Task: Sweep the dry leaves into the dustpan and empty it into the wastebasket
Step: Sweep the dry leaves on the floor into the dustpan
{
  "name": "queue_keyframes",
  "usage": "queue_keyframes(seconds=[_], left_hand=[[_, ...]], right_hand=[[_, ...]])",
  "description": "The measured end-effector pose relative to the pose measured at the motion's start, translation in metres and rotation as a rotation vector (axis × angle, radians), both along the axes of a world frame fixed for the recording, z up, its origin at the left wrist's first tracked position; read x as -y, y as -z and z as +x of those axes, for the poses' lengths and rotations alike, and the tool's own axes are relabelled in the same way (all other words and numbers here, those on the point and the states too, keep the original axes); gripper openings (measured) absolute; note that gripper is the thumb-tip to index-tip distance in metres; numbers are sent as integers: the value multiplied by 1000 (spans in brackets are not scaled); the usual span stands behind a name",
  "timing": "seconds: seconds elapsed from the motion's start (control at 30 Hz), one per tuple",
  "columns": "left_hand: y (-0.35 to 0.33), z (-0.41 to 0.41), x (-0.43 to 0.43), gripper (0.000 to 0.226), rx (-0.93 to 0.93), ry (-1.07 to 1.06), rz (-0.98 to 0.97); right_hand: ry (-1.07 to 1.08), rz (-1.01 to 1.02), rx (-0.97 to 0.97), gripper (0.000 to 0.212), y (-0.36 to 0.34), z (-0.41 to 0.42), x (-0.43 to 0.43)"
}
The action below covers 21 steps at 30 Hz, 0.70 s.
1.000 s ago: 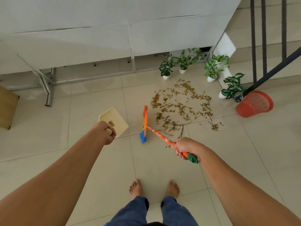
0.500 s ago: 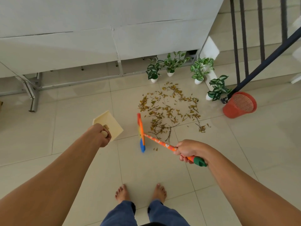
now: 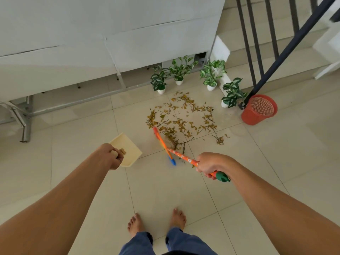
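Tiles of pale cream made up the floor, and at its far left a metal frame leg stood under white wall panels. Next came the left hand, its grip clamped round the rounded end of the dustpan's handle, fingers curled under. The dustpan was cream and looked empty apart from a small label. It hung tilted with its open mouth turned away from the person toward the debris; whether its lip touched the floor could not be told. Held so, it seemed ready to be set down in the path of the sweep.

Just beside it to the right was the broom, its orange and blue head edge-on at the near margin of the dry leaves. Its patterned orange shaft ran back to the right hand. That grip was clamped on the shaft just ahead of the green end cap, a hold far back that probably gave reach without a step forward on bare feet.

The leaves lay loose on the floor, none yet in the pan, ringed at the back by four potted plants. Farthest right, beside the foot of the dark stair railing, stood the red mesh wastebasket. It was well apart from the dustpan, so emptying would call for a carry past the leaf patch.
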<state>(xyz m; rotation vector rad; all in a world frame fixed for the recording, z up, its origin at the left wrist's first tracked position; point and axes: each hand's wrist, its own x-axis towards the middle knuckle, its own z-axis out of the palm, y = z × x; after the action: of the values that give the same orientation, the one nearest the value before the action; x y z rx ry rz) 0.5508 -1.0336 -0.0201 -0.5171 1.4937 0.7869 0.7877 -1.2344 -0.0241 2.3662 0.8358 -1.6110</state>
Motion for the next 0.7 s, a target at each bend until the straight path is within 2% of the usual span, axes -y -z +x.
queue_keyframes(seconds=[0.03, 0.1, 0.3, 0.57, 0.7], left_hand=[[0, 4, -2, 15, -63, 106, 65], [-6, 13, 0, 16, -168, 272, 37], [-26, 32, -4, 12, -153, 406, 25], [-26, 57, -23, 11, -165, 550, 80], [-26, 63, -41, 11, -180, 668, 78]], right_hand=[[-3, 1, -12, 35, -1, 3, 1], [-30, -1, -18, 38, -4, 5, 2], [-78, 27, 58, 34, -17, 5, 2], [209, 177, 136, 30, -19, 11, 12], [283, 138, 269, 28, -2, -13, 19]])
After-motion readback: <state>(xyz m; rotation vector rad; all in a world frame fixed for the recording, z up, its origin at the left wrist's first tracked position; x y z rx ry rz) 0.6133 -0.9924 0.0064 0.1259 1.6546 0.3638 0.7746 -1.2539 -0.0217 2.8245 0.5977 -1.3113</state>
